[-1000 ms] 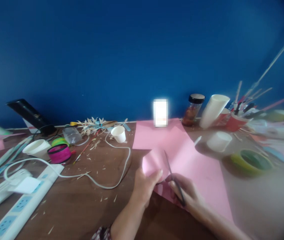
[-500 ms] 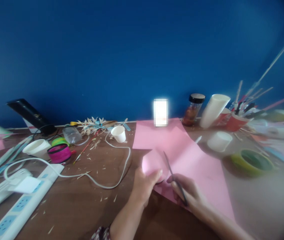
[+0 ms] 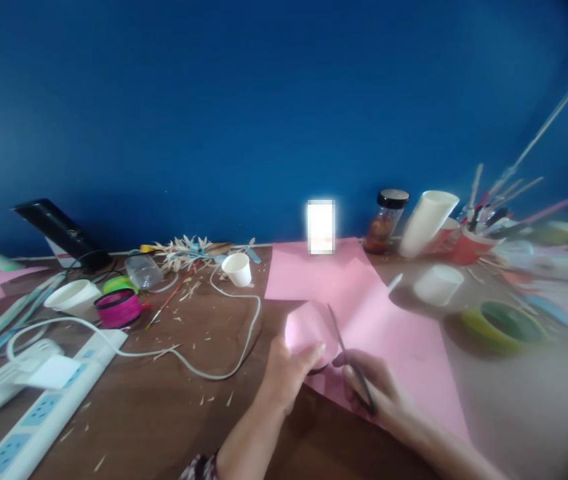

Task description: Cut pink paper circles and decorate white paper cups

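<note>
My left hand (image 3: 287, 377) is closed on the curled-up corner of a large pink paper sheet (image 3: 389, 333), thumb pressed on the fold. My right hand (image 3: 374, 393) is closed around a thin dark stick-like tool (image 3: 347, 353) that points up and away, its tip against the raised pink corner. The rest of the sheet lies flat on the brown table (image 3: 174, 407), and a second pink sheet (image 3: 304, 267) lies under it toward the wall.
A white power strip (image 3: 39, 413) and white cable (image 3: 224, 367) lie at left, near a pink-and-black roll (image 3: 118, 307), white cups (image 3: 237, 268) and dried flowers (image 3: 189, 250). At right stand a jar (image 3: 387, 220), a white tube (image 3: 427, 220), a red cup of tools (image 3: 474, 243) and a green bowl (image 3: 504, 323).
Almost nothing has changed. Both hands keep their hold; the curled pink corner and the tool have shifted only slightly.
</note>
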The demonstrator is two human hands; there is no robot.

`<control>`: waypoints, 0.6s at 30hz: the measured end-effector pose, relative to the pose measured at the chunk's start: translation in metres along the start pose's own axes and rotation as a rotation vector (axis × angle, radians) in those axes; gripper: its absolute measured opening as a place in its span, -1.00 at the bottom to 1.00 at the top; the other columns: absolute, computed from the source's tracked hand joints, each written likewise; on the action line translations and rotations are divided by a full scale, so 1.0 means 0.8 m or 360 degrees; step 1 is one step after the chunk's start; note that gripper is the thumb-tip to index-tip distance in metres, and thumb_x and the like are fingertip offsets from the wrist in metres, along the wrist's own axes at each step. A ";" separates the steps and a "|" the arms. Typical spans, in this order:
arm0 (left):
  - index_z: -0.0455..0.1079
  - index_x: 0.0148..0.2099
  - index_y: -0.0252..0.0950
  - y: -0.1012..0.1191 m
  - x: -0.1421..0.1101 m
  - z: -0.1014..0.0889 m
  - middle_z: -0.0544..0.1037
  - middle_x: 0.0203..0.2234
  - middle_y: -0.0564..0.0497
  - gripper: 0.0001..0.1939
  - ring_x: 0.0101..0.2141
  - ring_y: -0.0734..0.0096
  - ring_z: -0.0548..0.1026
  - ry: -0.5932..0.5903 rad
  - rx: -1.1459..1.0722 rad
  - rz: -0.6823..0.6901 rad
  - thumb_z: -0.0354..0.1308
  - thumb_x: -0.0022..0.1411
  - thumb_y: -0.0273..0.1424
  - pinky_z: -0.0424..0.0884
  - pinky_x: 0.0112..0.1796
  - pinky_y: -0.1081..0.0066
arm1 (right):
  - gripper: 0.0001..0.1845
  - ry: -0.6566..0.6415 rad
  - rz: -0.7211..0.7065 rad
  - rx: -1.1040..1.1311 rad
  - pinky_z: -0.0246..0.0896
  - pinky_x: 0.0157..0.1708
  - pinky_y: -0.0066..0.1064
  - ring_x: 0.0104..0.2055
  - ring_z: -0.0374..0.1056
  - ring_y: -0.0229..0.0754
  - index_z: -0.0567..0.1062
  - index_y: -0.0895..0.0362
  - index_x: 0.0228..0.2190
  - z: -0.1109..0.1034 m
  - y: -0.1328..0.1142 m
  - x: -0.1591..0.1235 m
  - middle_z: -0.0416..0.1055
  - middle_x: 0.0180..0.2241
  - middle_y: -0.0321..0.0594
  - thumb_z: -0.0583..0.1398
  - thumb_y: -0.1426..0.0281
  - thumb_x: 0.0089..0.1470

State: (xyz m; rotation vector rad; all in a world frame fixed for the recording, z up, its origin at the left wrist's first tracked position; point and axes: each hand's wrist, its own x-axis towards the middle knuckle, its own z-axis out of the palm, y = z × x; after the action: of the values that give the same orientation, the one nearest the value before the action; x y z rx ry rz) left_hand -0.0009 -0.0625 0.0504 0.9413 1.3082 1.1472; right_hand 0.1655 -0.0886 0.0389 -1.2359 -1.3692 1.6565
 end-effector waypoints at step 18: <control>0.51 -0.30 -0.45 0.005 -0.002 0.003 0.59 -0.47 -0.10 -0.68 -0.42 0.22 0.52 0.0025 0.0018 0.0003 0.34 -0.13 -0.35 0.45 -0.40 0.37 | -0.54 -0.0020 -0.0044 -0.0051 -0.04 -0.63 -0.53 -0.62 0.08 -0.36 0.39 0.20 -0.28 -0.004 -0.012 -0.003 0.16 -0.66 -0.43 0.15 0.02 0.08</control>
State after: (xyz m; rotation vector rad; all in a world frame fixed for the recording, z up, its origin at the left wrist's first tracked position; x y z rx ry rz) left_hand 0.0008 -0.0629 0.0549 0.9432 1.3280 1.1520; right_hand 0.1687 -0.0869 0.0486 -1.2214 -1.4193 1.6316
